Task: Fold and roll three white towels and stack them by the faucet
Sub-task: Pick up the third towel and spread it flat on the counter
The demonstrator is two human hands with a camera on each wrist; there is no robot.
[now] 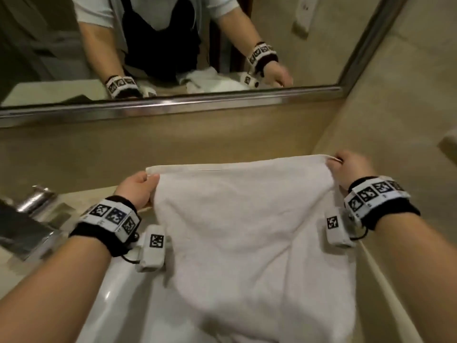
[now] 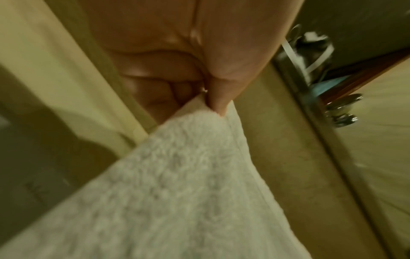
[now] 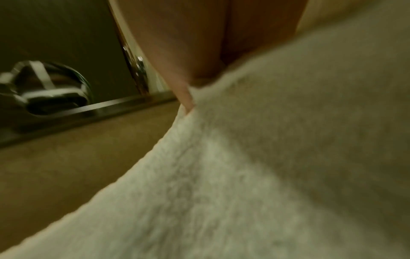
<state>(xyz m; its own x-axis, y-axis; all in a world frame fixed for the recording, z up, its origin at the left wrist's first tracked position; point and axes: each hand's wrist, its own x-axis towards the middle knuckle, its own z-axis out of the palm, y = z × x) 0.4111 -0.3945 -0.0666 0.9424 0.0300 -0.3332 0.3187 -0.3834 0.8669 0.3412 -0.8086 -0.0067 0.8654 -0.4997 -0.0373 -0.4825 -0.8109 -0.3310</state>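
- The sink is a smooth, glossy white basin set into the table; the lower part of the towel drapes down into and over it.
- The towel is white, thick and fluffy, with a flat woven band along its top hem; it is held up by that top edge, stretched fairly taut between the two hands, with soft creases running down from each corner.
- The left hand pinches the towel's upper left corner: the left wrist view shows the thumb pressed against curled fingers with the hem caught between them.
- The right hand has its grip closed on the upper right corner, the cloth bunched under the fingers; in the right wrist view the blurred terry pile fills most of the picture below the thumb.
- The faucet is shiny metal with a rounded top, standing on the table at the far left, apart from the towel.
- The table and the wall behind it are a beige, stone-like surface.
- A mirror with a brushed metal frame hangs above, showing the person's forearms, the wristbands and a white cloth heap in reflection.
- Each wrist carries a black band with square black-and-white markers and a small white box.
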